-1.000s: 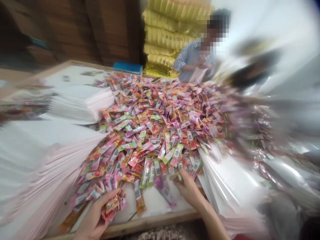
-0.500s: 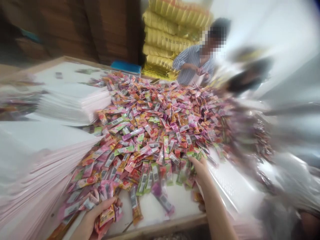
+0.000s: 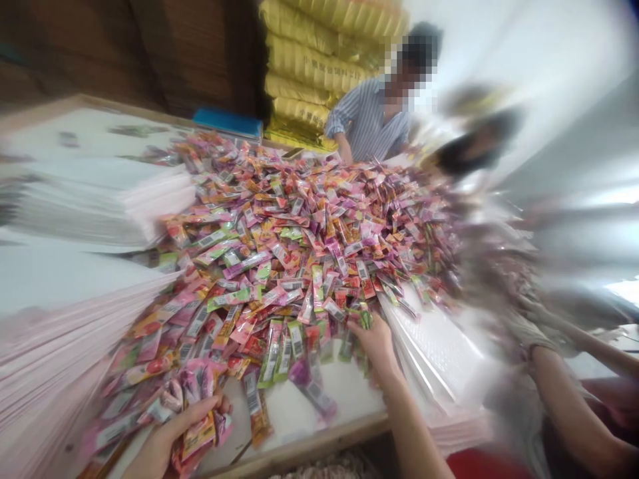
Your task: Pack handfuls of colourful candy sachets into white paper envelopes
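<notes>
Head view: left hand (image 3: 174,428) grips a bunch of sachets (image 3: 198,436) at near left, a purple sachet (image 3: 314,392) slants far-left to near-right on the desk (image 3: 284,416) between the hands, and right hand (image 3: 378,344), nearer it, touches a green sachet (image 3: 366,320) at the heap (image 3: 294,229)'s near edge, its grip's closure unclear.

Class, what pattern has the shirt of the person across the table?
Blue-and-white stripes on the shirt, seen in the head view.

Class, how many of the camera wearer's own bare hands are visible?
2: left hand gripping glossy multicoloured plastic sachets, lower left; right hand at the front of the sachet heap.
</notes>
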Action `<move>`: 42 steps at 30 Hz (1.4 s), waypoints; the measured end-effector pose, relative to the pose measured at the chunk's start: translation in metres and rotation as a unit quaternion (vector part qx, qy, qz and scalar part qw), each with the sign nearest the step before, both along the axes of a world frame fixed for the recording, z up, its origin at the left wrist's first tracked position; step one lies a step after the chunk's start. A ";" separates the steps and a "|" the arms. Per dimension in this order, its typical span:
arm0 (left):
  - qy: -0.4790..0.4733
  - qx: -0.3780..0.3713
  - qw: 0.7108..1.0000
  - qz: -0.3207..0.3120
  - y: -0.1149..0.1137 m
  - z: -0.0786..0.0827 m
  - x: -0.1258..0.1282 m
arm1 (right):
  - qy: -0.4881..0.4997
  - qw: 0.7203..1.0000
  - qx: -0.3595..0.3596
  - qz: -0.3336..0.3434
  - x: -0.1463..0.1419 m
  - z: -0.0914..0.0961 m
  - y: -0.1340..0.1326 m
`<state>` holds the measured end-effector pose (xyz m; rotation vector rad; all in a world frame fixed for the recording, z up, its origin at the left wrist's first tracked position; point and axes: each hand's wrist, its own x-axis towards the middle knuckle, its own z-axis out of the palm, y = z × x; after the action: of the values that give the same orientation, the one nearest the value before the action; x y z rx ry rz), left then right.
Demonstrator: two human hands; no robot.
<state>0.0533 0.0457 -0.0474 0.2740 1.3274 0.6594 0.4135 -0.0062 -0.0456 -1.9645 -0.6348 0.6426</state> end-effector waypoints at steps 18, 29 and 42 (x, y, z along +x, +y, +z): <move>-0.078 0.188 0.957 -0.207 -0.031 0.059 0.145 | 0.340 0.915 0.187 0.105 -0.077 0.053 -0.018; -0.105 0.182 0.977 -0.041 -0.031 0.028 0.134 | 0.390 0.890 0.213 0.099 -0.118 0.038 -0.009; -0.163 0.111 0.970 -0.144 -0.045 0.050 0.112 | 0.170 0.958 0.098 0.211 -0.130 0.008 -0.015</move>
<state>0.1657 0.0003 0.0025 0.5064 0.8786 0.5770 0.2832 -0.0213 -0.0378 -1.4947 -0.8708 1.1066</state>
